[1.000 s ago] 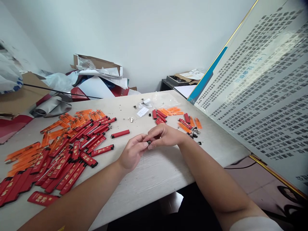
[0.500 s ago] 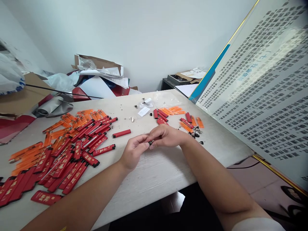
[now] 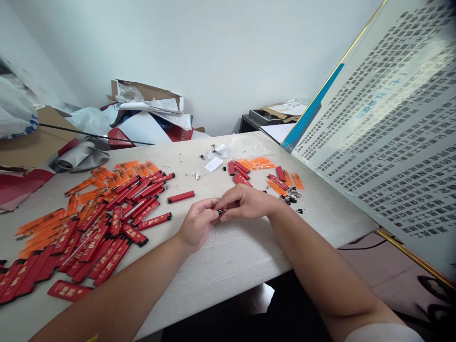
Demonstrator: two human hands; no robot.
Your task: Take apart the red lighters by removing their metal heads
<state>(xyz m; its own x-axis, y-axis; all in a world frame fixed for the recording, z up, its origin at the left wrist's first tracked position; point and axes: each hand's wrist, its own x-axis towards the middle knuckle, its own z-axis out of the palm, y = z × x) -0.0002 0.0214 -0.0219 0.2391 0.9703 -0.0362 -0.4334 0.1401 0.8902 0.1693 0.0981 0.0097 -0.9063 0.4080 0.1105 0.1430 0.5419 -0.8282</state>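
Observation:
Over the middle of the table, my left hand (image 3: 200, 223) and my right hand (image 3: 245, 202) meet fingertip to fingertip. Between them they pinch a lighter (image 3: 221, 212); only its dark end, with a small round light ring, and a sliver of red show, and the fingers hide the rest. Just left of my left hand lies a single red lighter (image 3: 181, 196). Beyond my right hand are a few red lighters (image 3: 242, 179), orange lighter bodies (image 3: 257, 163) and a small heap of metal and black parts (image 3: 292, 194).
A big pile of red lighters (image 3: 107, 242) with gold lettering and orange lighter bodies (image 3: 46, 232) covers the table's left side. A white paper slip (image 3: 213, 164) lies further back. At right leans a large printed board (image 3: 384, 123). Boxes and papers (image 3: 149, 114) are heaped behind.
The lighter's dark end has turned slightly and shifted a little left between my fingers, and a bit of red now shows beside it. Both hands stay nearly in place.

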